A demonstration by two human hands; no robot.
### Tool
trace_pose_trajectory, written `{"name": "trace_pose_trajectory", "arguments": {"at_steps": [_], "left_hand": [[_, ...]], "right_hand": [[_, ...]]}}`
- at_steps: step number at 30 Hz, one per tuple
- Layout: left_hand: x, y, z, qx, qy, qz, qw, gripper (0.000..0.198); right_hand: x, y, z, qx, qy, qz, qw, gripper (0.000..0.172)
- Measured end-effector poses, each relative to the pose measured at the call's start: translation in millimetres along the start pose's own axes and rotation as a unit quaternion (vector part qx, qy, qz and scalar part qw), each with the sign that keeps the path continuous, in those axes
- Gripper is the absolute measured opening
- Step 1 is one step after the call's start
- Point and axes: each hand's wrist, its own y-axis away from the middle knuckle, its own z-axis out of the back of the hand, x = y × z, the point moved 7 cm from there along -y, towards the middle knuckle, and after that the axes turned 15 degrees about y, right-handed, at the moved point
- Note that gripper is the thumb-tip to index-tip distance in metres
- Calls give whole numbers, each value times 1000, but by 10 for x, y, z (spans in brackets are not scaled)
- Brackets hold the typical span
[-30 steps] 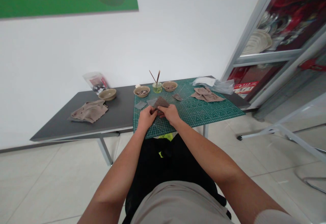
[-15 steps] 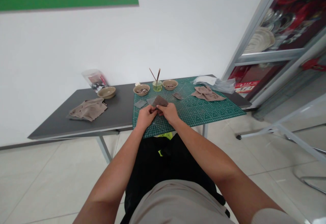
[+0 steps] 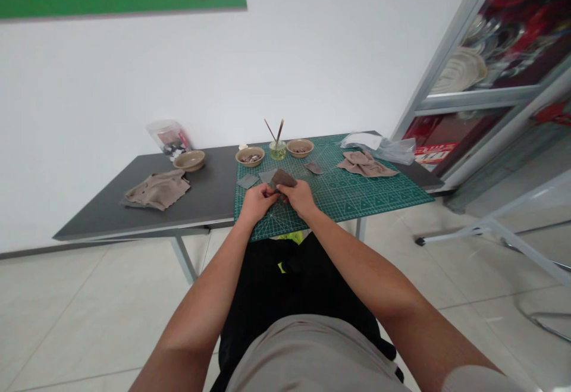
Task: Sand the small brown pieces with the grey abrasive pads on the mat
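Both hands are close together over the green cutting mat (image 3: 352,193). My right hand (image 3: 302,197) is closed, its thumb pressed on a stiff-looking brown square sheet (image 3: 284,178) that sticks up beyond the fingers. My left hand (image 3: 257,201) is also closed, fingertips pinching right beside the sheet's lower end. Whatever small thing lies between its fingertips is too small to make out. Just past the hands, thin grey squares lie on the mat: one grey square (image 3: 248,181) to the left, a paler one (image 3: 266,176) partly behind the brown sheet, and a darker patch (image 3: 313,168) to the right.
Behind the hands stand a bowl of small pieces (image 3: 250,156), a glass jar with two sticks (image 3: 277,150) and another bowl (image 3: 300,147). A crumpled brown cloth (image 3: 366,165) and plastic bag (image 3: 397,150) lie right. Leftward are a cloth (image 3: 158,190), a bowl (image 3: 190,160) and a pouch (image 3: 168,138).
The whole view has shifted slightly, so things appear a little further right. Both hands keep their grip beside the brown sheet, with only slight finger movement.
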Motion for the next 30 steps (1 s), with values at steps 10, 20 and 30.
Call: {"name": "trace_pose_trajectory", "arguments": {"at_steps": [10,20,30], "left_hand": [[94,-52,-7,4,69,45,997,19],[-38,26,-25,6,-39,-11,999,15],[8,14,-5,2,-27,-2,1000,18]], "right_hand": [[-23,33,-12,29,-34,10,999,15],[-4,12,-7,24,2,31,999,17],[-38,4,4,22,0,35,999,16]]}}
